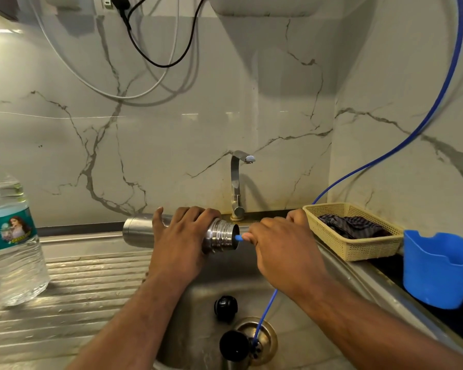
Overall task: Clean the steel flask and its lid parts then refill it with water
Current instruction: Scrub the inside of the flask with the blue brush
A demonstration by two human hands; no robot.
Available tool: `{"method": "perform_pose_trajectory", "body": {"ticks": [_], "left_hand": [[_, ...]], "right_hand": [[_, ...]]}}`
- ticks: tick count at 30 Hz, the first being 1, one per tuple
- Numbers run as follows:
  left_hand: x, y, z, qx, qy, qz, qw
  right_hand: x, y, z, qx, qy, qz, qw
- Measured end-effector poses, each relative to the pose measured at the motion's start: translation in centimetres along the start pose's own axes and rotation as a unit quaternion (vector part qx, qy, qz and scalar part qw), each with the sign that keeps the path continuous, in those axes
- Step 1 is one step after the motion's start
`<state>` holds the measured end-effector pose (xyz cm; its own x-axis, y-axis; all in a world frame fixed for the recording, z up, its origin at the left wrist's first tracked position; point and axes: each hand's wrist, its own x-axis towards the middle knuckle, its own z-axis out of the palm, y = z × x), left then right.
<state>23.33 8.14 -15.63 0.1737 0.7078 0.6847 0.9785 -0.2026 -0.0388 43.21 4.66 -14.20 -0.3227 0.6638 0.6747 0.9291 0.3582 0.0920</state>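
Observation:
The steel flask (pixel 138 230) lies on its side over the sink (pixel 198 316), its open threaded mouth (pixel 226 236) facing right. My left hand (pixel 182 244) grips it around the neck from above. My right hand (pixel 281 249) is closed on a small light-blue handle (pixel 238 237) whose tip reaches into the flask's mouth; the rest of that tool is hidden. Two black lid parts lie in the basin: one (pixel 225 307) in the middle, and one (pixel 234 345) beside the drain (pixel 265 332).
A tap (pixel 237 182) stands behind the flask. A plastic water bottle (pixel 8 236) stands on the ribbed drainboard at left. At right are a yellow basket (pixel 358 249) with a dark cloth and a blue tub (pixel 439 268). A thin blue tube (pixel 265 308) runs into the drain.

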Motion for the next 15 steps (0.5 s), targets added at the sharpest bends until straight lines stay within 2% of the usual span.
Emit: {"method": "perform_pose_trajectory", "body": {"ticks": [3, 9, 15], "left_hand": [[-0.1, 0.0, 0.1, -0.004, 0.002, 0.005, 1.0], [0.0, 0.2, -0.3, 0.004, -0.015, -0.008, 1.0], [0.0, 0.5, -0.4, -0.002, -0.024, -0.009, 1.0]], "right_hand": [[0.1, 0.3, -0.4, 0.035, -0.046, -0.008, 0.998], [0.4, 0.9, -1.5, 0.095, -0.053, -0.009, 0.994], [0.6, 0.7, -0.3, -0.015, -0.001, 0.018, 1.0]]}}
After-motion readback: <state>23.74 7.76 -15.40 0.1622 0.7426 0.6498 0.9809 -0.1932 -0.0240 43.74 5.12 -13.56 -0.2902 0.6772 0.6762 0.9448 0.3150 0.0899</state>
